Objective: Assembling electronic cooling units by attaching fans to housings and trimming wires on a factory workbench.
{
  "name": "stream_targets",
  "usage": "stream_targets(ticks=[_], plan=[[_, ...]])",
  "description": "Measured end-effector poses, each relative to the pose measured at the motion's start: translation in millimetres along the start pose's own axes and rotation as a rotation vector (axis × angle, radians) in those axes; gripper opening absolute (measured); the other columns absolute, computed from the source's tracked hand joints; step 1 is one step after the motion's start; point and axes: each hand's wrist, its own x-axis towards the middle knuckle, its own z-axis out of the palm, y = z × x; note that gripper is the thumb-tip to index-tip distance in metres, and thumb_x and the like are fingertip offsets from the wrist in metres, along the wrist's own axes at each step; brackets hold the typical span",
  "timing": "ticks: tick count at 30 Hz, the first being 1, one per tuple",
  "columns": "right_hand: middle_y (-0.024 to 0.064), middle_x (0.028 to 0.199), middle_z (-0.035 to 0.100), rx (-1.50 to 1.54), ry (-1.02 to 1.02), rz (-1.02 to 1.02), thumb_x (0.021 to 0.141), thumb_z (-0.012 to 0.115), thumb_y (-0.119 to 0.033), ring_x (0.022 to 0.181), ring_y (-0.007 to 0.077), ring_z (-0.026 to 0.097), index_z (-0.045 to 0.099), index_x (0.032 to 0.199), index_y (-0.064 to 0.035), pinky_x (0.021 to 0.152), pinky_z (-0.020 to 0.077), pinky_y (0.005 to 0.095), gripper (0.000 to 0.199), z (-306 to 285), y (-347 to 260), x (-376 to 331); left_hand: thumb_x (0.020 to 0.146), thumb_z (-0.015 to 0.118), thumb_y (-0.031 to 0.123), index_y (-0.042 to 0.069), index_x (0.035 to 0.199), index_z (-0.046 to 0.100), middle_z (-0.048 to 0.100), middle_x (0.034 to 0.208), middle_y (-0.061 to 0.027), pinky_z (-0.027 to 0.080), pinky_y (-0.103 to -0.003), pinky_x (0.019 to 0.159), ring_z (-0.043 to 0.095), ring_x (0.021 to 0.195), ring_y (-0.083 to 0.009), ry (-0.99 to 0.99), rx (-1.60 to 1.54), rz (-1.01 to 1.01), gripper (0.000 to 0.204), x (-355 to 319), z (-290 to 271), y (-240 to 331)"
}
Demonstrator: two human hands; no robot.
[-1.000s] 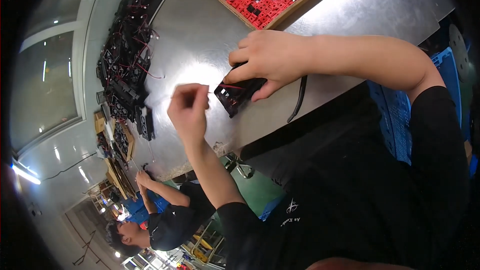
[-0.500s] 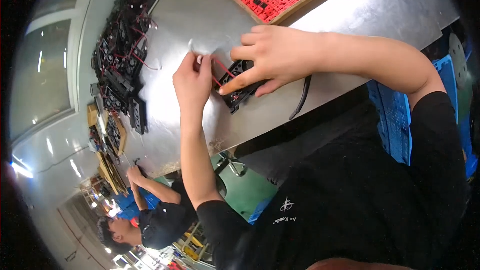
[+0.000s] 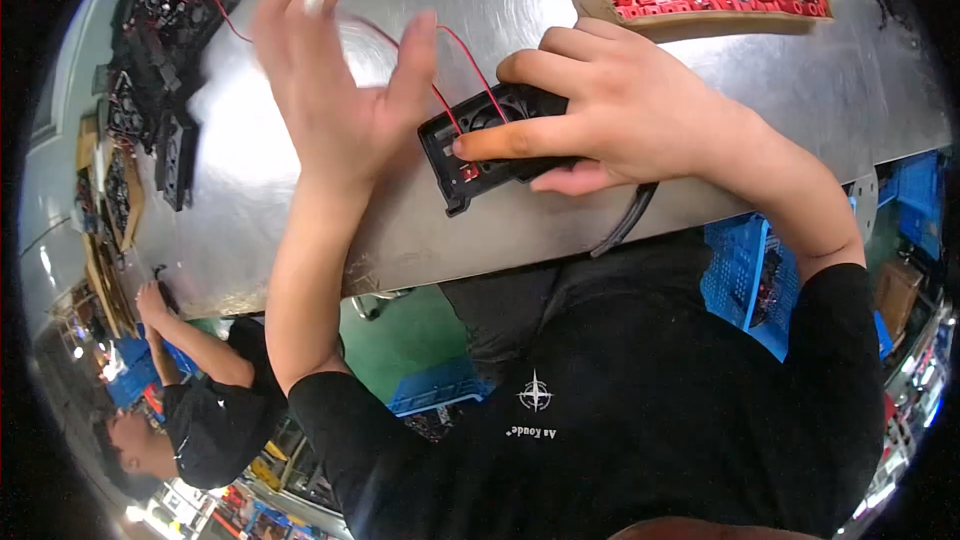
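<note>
A: Noted, right hand (image 3: 620,115) clamped the black housing (image 3: 480,155) against the table (image 3: 300,180) near its front edge, index finger pressing inside it.

B: Left hand (image 3: 340,90) was open, fingers spread, holding nothing I could make out.

A: Risk: the thin red wires (image 3: 455,65) looped beside that hand; a snag could tear them loose.

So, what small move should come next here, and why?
Probably lower the left hand to tuck the red wires into the black housing: the wires loop loose above it, while the right hand pins it to the metal table.
</note>
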Motion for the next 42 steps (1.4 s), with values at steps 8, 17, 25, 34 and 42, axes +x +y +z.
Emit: stream_targets(ticks=[8,17,25,34,42], plan=[[0.0058,0.118,0.061,0.077,-0.087,0.047,0.078,0.081,-0.04,0.092,0.0227,0.06,0.071,0.135,-0.0394,0.08,0.0513,0.0366,0.057,-6,6,4,0.087,0.068,0.01,-0.005,0.137,0.045,0.06,0.128,-0.0207,0.053,-0.031,0.091,0.064,0.107,-0.0266,0.378,-0.169,0.452,0.057,-19,-25,-16],[0.0081,0.12,0.062,0.104,-0.015,0.071,0.08,0.081,-0.04,0.095,0.0264,0.062,0.07,0.134,-0.0363,0.084,0.0516,0.0393,0.056,-9,6,-3,0.09,0.072,0.027,0.023,0.117,0.077,0.074,0.106,0.0031,0.046,-0.035,0.084,0.063,0.106,-0.0126,-0.161,-0.128,0.275,0.028,-8,-54,43],[0.0069,0.122,0.061,0.081,-0.028,0.046,0.087,0.079,-0.041,0.097,0.025,0.062,0.068,0.141,-0.0402,0.086,0.0517,0.0387,0.054,-11,0,3,0.076,0.085,0.041,0.001,0.15,0.049,0.06,0.139,-0.0204,0.044,-0.054,0.11,0.056,0.131,-0.041,-0.645,-0.593,-0.004,0.091,-16,-15,21],[0.0147,0.133,0.062,0.134,-0.101,0.189,0.091,0.077,-0.033,0.11,0.035,0.064,0.065,0.146,-0.0294,0.098,0.0528,0.0453,0.056,-29,-1,10,0.08,0.083,0.039,0.004,0.134,0.057,0.061,0.123,-0.0167,0.042,-0.048,0.102,0.056,0.116,-0.0398,-0.545,-0.526,-0.08,0.069,-23,-10,6],[0.0124,0.115,0.075,0.238,0.277,0.688,0.092,0.074,-0.006,0.105,0.0257,0.072,0.073,0.125,-0.0052,0.09,0.0565,0.0375,0.032,-67,40,-13,0.084,0.078,0.044,0.004,0.133,0.059,0.062,0.117,-0.0152,0.042,-0.047,0.096,0.057,0.109,-0.0362,-0.551,-0.442,0.009,0.066,-28,-6,6]])
